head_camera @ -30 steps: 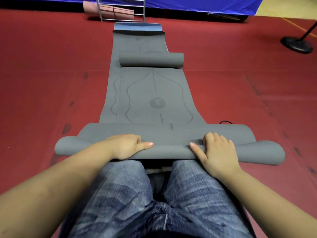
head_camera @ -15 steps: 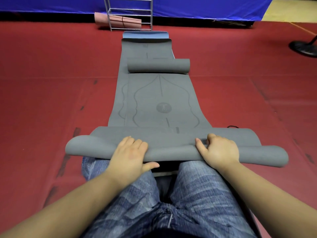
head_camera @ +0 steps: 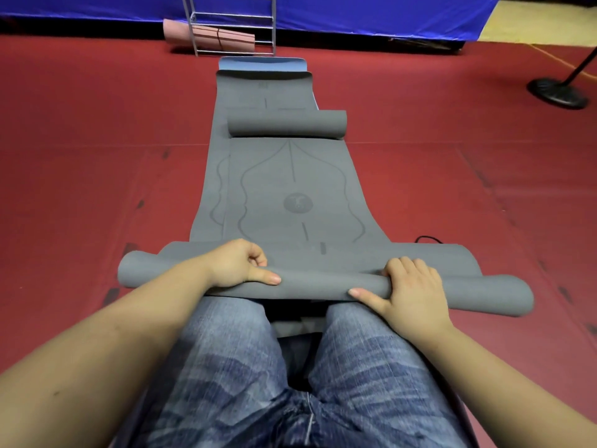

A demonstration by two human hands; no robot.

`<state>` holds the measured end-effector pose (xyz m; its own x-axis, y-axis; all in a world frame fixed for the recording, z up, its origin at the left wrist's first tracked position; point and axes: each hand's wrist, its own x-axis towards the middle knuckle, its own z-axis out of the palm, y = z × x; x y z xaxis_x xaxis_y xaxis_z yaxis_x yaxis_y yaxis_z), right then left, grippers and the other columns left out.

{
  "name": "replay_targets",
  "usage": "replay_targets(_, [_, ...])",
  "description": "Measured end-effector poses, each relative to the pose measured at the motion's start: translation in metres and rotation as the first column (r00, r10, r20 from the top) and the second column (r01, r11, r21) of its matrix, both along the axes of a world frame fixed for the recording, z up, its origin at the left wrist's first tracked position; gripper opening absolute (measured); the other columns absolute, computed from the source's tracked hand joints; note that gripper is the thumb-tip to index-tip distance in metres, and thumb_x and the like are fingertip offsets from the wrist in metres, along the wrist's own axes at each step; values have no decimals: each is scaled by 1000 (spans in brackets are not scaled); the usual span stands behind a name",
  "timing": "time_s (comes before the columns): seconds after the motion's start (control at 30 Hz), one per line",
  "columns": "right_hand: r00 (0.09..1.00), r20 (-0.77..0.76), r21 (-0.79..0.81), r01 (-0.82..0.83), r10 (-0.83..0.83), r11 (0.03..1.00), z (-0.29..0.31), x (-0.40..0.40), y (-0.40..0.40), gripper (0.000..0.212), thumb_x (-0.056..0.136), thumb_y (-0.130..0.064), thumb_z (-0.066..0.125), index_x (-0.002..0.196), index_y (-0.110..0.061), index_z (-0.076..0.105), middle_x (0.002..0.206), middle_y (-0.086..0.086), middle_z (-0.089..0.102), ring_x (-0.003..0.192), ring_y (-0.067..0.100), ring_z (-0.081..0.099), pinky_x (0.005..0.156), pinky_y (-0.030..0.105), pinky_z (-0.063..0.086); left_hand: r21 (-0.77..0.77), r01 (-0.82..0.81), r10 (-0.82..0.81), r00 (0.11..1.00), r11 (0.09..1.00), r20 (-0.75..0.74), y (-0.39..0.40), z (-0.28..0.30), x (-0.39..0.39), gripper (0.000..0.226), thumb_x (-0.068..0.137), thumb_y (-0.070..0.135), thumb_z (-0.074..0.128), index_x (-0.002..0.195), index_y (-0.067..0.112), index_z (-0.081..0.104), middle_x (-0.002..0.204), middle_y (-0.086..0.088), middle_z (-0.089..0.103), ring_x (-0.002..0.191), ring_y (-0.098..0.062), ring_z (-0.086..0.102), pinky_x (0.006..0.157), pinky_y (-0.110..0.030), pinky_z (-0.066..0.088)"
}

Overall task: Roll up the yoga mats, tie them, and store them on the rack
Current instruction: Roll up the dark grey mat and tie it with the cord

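A grey yoga mat (head_camera: 290, 195) lies lengthwise on the red floor, its near end curled into a loose roll (head_camera: 323, 282) across my knees. My left hand (head_camera: 237, 263) grips the roll left of centre, fingers curled over the top and thumb along the front. My right hand (head_camera: 408, 286) grips it right of centre the same way. The mat's far end is curled into a small roll (head_camera: 287, 123). Beneath it lie another grey mat (head_camera: 265, 88) and a blue mat (head_camera: 261, 63). A metal rack (head_camera: 232, 24) stands beyond, with a tied pink rolled mat (head_camera: 210, 37) on its bottom shelf.
A black cord (head_camera: 428, 238) pokes out by the mat's right edge. A black round stand base (head_camera: 557, 93) sits at the far right. A blue tarp wall (head_camera: 355, 14) runs behind the rack. Red floor stretches on both sides.
My left hand has shifted from lying over the roll to gripping it with curled fingers. The roll has turned slightly forward. The view has tilted a little.
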<state>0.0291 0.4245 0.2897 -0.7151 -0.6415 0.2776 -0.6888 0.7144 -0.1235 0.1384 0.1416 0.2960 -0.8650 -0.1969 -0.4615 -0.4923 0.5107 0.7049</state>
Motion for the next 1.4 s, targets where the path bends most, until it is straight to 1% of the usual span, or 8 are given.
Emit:
replay_targets(0.17, [932, 362, 90, 1, -34, 996, 18, -25, -17, 69, 64, -86, 47, 59, -17, 41, 61, -6, 49, 70, 21, 50, 60, 34, 29, -358, -33, -13, 992, 933, -125, 8, 6, 10, 39, 71, 57, 73, 72, 20, 59, 71, 6, 60, 69, -11, 53, 65, -24, 41])
replay_targets(0.33, [861, 500, 153, 21, -96, 988, 26, -32, -29, 64, 68, -80, 54, 61, -16, 48, 60, -6, 55, 71, 18, 55, 59, 33, 35, -798, -156, -359, 832, 582, -424, 28, -20, 39, 63, 71, 73, 39, 60, 14, 60, 58, -1, 57, 57, -24, 58, 54, -27, 49])
replay_targets(0.5, [873, 470, 260, 6, -132, 966, 35, -35, -33, 60, 75, -79, 45, 64, -19, 49, 69, -6, 55, 77, 21, 52, 65, 33, 36, -716, -45, -246, 923, 696, -297, 17, -13, 22, 67, 68, 81, 28, 66, 18, 49, 75, -4, 62, 79, -26, 59, 67, -30, 42])
replay_targets(0.67, [988, -140, 61, -54, 62, 997, -7, -13, -21, 64, 92, -63, 25, 72, -12, 57, 71, 7, 52, 66, 31, 52, 63, 38, 37, -461, 205, -204, 977, 863, 52, 6, 0, -2, 47, 84, 69, 44, 77, 22, 44, 89, 2, 53, 89, -22, 49, 73, -29, 33])
replay_targets(0.8, [993, -115, 68, -12, 20, 998, -12, -10, -19, 78, 78, -83, 23, 73, -12, 55, 71, 5, 54, 68, 29, 51, 64, 38, 39, -397, 236, -201, 971, 887, 130, 4, 4, -8, 47, 86, 69, 40, 73, 24, 41, 89, 3, 51, 90, -21, 48, 74, -29, 33])
replay_targets(0.97, [990, 131, 337, -88, 46, 937, 10, -34, -42, 87, 58, -95, 14, 84, -22, 54, 96, 1, 66, 96, 25, 59, 76, 35, 37, -623, 214, -200, 975, 753, 93, 16, 8, 1, 54, 89, 69, 31, 97, 18, 47, 108, -6, 61, 109, -26, 54, 83, -32, 37])
replay_targets(1.13, [925, 376, 420, -216, 48, 882, 15, -55, -58, 71, 68, -89, 32, 84, -24, 58, 91, -1, 66, 93, 24, 62, 68, 31, 40, -829, -101, -290, 908, 550, -303, 39, -18, 36, 67, 75, 76, 30, 74, 13, 52, 65, -3, 51, 59, -27, 53, 65, -35, 31])
replay_targets(1.4, [997, 75, 331, -47, 23, 943, 13, -31, -48, 85, 64, -91, 16, 79, -18, 58, 85, 5, 67, 84, 28, 63, 69, 35, 41, -824, 199, -204, 973, 531, 104, 28, -11, 4, 74, 73, 78, 51, 111, 15, 47, 102, -3, 62, 97, -24, 59, 73, -32, 32])
